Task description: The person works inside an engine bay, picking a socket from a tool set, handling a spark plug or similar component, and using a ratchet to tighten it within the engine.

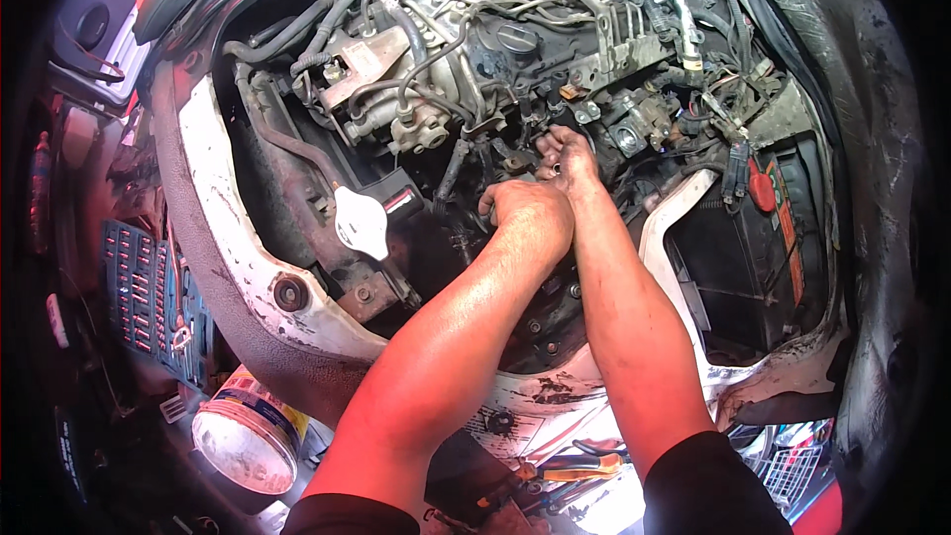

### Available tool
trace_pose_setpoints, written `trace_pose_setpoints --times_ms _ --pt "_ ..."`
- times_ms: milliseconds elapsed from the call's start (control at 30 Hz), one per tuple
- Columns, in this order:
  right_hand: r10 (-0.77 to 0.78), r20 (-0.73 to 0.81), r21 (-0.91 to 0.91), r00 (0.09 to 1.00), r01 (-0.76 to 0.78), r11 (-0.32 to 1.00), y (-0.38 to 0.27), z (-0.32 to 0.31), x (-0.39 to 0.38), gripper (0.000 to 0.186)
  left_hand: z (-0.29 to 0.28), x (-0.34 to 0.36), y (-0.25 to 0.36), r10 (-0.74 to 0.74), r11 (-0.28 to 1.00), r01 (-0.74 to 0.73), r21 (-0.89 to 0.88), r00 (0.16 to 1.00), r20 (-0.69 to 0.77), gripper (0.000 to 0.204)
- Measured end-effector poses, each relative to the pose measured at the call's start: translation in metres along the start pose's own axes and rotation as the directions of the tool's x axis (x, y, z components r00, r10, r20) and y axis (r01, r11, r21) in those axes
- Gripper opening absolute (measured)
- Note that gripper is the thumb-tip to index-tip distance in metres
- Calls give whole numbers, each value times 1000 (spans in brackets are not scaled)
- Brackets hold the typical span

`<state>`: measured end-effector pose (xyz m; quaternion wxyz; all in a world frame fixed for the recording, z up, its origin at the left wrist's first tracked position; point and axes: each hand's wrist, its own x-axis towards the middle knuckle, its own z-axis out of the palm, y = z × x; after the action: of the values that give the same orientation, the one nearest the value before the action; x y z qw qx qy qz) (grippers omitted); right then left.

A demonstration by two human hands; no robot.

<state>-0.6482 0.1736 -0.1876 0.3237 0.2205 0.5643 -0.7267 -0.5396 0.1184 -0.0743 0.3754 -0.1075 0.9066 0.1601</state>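
Note:
Both of my arms reach into the opened engine bay of a vehicle, toward the front of the greasy engine (436, 15). My left hand (525, 204) is closed, its fingers curled down among the hoses below the engine. Just beyond it and touching it at the wrist, my right hand (568, 156) is closed too, its fingers bent near a small round metal part. What either hand grips is hidden by the fingers. A dark hose (452, 170) hangs left of my hands. To their right sits a grey metal housing (630, 136) with wiring around it.
A white plastic piece (361, 222) lies left of my arms, inside the white body frame (220, 163). At right is a battery (728, 263) with a red terminal cover (761, 186). Outside stand a blue socket set (134, 282), a bucket (245, 446) and orange-handled pliers (580, 468).

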Motion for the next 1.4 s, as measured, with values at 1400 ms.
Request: trace_pose_setpoints --times_ms 1400 --pt "-196 -100 -136 975 182 974 16 15 4 28 11 3 -1 50 996 -44 77 995 -84 27"
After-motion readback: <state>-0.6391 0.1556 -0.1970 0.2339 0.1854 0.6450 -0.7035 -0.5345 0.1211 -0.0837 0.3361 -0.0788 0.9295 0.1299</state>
